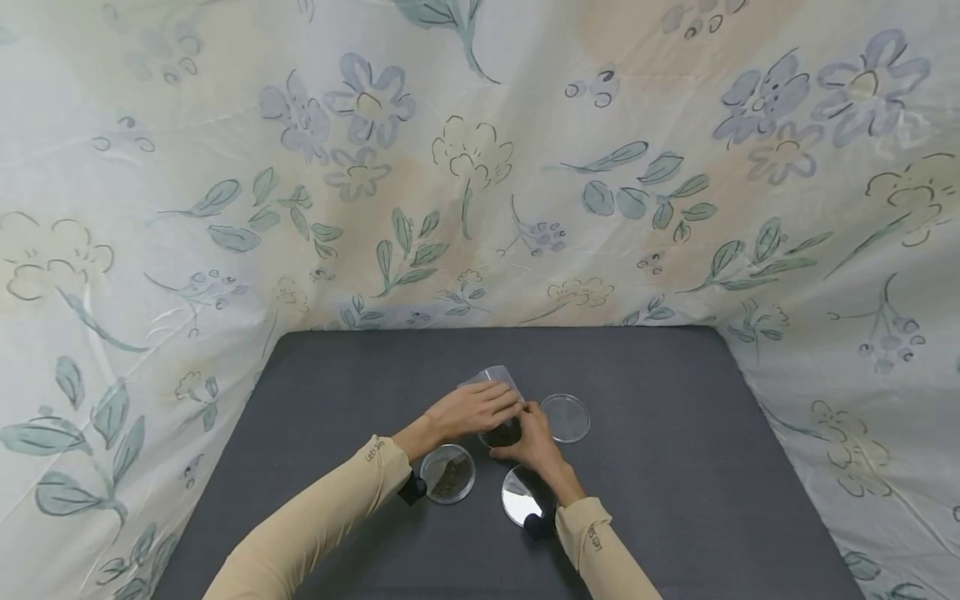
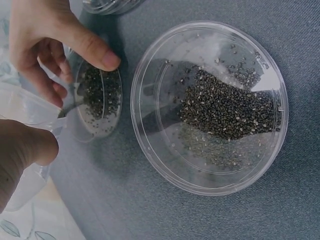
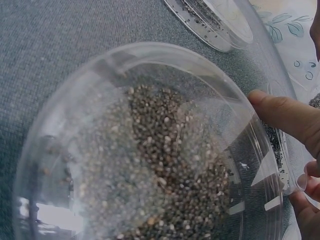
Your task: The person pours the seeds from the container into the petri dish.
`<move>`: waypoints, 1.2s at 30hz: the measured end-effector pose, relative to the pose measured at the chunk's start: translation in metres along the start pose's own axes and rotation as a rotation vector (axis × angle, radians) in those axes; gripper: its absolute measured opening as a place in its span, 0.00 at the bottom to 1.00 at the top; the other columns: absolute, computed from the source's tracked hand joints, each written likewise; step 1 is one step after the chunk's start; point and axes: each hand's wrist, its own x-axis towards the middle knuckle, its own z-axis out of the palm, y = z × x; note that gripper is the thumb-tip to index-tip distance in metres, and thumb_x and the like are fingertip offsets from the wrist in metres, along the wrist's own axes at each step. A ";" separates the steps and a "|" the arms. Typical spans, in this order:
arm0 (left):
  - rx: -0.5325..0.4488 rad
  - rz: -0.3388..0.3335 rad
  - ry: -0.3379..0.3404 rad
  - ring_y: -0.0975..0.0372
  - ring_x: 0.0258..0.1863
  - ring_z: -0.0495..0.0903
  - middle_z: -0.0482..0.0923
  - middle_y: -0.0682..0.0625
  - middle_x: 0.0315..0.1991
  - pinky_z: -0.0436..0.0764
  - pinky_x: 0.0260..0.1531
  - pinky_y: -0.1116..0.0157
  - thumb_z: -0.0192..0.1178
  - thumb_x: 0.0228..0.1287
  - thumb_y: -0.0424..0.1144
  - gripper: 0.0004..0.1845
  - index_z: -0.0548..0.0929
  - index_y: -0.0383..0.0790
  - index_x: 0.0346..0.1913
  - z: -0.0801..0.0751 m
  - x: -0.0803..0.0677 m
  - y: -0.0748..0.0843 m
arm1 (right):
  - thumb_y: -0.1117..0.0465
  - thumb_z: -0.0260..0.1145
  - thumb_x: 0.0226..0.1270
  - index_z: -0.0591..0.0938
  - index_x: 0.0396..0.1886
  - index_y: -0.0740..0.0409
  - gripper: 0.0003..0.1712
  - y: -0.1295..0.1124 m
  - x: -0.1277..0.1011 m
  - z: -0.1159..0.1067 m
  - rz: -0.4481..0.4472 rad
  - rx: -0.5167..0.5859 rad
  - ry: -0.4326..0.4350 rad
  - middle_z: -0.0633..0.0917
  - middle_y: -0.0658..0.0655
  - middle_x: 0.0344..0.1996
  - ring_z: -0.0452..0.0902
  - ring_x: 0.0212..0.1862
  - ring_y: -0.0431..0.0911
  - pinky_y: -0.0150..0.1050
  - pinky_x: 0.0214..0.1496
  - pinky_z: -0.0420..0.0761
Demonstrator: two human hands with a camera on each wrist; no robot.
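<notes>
Seeds, small and dark, fill three clear containers on the dark grey tabletop (image 1: 660, 467); the central one is a small seed dish (image 1: 502, 434) between both hands, also seen in the left wrist view (image 2: 100, 95). Left hand (image 1: 468, 410) curls its fingers round a clear plastic cup (image 1: 495, 379), which is tilted with its mouth down toward the small seed dish; right hand (image 1: 534, 440) pinches the rim of that dish, thumb pressed on its near edge, remaining fingers curled behind it. Near the left wrist sits a larger round dish (image 1: 447, 473) holding a loose mound of seeds on its floor, walls bare; just beside the right wrist lies a second wide dish (image 1: 521, 497), shown in the right wrist view heaped with seeds. An empty clear lid (image 1: 565, 417) lies flat to the right of the hands, close to the right hand; contact cannot be determined.

Tabletop edges meet a floral cloth backdrop (image 1: 480, 167) at the rear and on both sides; open grey surface extends left, right and behind the cluster of dishes.
</notes>
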 end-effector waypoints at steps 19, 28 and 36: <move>0.039 -0.002 0.030 0.65 0.67 0.73 0.75 0.59 0.67 0.70 0.73 0.66 0.73 0.61 0.47 0.34 0.74 0.54 0.70 0.002 0.002 -0.001 | 0.54 0.89 0.39 0.78 0.66 0.66 0.52 0.001 0.000 0.000 -0.008 -0.020 0.004 0.77 0.68 0.55 0.75 0.58 0.63 0.59 0.63 0.78; 0.058 0.026 0.023 0.66 0.67 0.73 0.74 0.59 0.67 0.70 0.72 0.67 0.70 0.64 0.48 0.32 0.73 0.54 0.70 0.003 0.004 0.003 | 0.55 0.89 0.37 0.77 0.65 0.68 0.53 0.000 0.000 0.001 -0.028 -0.024 0.023 0.78 0.70 0.56 0.75 0.58 0.63 0.59 0.63 0.77; 0.079 0.039 -0.009 0.66 0.69 0.71 0.72 0.59 0.69 0.68 0.74 0.67 0.71 0.62 0.51 0.35 0.72 0.55 0.71 0.000 0.003 0.007 | 0.54 0.89 0.37 0.78 0.63 0.68 0.52 0.002 -0.002 0.004 -0.029 -0.030 0.024 0.78 0.69 0.53 0.76 0.56 0.63 0.59 0.63 0.77</move>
